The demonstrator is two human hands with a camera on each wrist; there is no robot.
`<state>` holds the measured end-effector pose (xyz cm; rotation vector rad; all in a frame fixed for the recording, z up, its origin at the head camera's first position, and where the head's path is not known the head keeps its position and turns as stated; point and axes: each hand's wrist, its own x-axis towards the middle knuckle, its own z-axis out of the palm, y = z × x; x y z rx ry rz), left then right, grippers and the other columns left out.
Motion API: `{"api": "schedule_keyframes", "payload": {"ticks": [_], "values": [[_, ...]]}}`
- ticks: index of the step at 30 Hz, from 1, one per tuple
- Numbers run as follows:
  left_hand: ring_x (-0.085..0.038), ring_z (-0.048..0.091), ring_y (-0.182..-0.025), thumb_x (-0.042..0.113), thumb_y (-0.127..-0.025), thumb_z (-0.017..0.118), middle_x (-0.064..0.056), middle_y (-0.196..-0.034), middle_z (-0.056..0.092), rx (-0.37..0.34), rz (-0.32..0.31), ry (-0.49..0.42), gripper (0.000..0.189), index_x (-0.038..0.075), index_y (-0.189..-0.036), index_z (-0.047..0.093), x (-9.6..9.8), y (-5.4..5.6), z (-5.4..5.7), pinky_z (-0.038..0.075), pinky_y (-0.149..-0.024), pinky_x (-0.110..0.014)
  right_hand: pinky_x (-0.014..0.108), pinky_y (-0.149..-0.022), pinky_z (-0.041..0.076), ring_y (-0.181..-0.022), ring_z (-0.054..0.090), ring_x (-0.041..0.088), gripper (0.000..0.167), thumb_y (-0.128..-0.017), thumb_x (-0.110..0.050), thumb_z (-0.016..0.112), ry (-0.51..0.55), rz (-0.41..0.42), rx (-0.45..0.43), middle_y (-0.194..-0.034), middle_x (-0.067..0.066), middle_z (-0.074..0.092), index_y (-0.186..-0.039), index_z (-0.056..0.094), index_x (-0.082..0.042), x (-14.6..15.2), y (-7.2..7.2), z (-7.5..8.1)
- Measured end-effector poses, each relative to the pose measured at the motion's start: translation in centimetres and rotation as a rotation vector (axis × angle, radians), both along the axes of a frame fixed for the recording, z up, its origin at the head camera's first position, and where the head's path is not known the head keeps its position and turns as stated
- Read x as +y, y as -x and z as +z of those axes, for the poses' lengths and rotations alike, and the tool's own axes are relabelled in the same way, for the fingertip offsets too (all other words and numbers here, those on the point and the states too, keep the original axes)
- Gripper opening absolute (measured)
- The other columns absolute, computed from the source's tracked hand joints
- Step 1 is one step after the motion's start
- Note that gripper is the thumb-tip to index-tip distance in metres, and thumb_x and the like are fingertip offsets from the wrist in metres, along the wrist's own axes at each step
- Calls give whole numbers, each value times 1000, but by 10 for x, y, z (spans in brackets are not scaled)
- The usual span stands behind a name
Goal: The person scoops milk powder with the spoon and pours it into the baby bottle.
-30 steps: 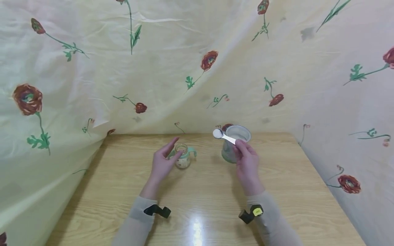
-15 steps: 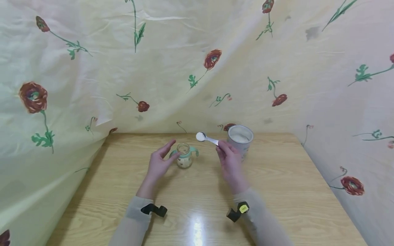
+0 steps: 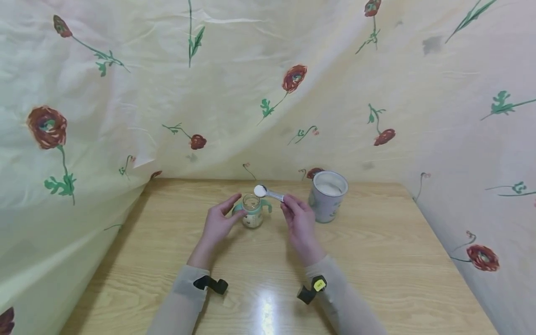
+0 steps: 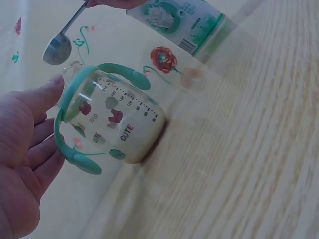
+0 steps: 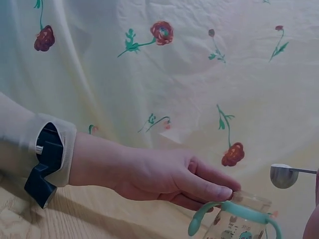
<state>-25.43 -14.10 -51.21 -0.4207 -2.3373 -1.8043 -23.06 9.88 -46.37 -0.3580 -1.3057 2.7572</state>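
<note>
A clear glass baby bottle [image 3: 252,218] with a mint-green two-handled collar [image 4: 68,94] stands upright and uncapped, with printed measuring marks on its side. At its left is my left hand [image 3: 217,222], thumb and straight fingers spread on either side of the neck, the thumb tip right at the neck in the right wrist view. My right hand [image 3: 299,222] pinches the handle of a measuring spoon [image 3: 260,190]. White powder fills the spoon's round bowl [image 5: 284,177], which is level and just right of the bottle's mouth, slightly above it. The right hand is mostly out of the right wrist view.
An uncovered tin [image 3: 328,201] of white powder stands right of the right hand, near the table's back edge. Its printed side [image 4: 182,22] shows in the left wrist view. Flower-patterned cloth [image 3: 226,93] hangs behind and beside the wooden table [image 3: 259,265].
My right hand has carried the filled spoon leftward from over the tin to beside the bottle's mouth. My left hand has drawn slightly closer around the bottle's neck.
</note>
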Motion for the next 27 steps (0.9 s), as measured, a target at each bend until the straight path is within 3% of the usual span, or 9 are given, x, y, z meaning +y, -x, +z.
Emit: {"api": "schedule_keyframes", "payload": {"ticks": [12,27], "values": [[-34,57,-140,18,-98,81,-13,-147,64,-3,31,44,52,2,-146,65,6,0,-5,44,-119,-49,25,-96,59,-93,72,12,6,-103,0,68,-104,-18,47,-105,5,72,-108,70,-4,-6,0,-7],[-35,59,-138,17,-101,76,-13,-146,65,-36,2,41,48,6,-146,65,-1,19,-10,45,-117,-50,29,-91,62,-94,75,15,12,-100,0,73,-277,-57,104,-106,9,75,-113,72,2,-15,11,-10]]}}
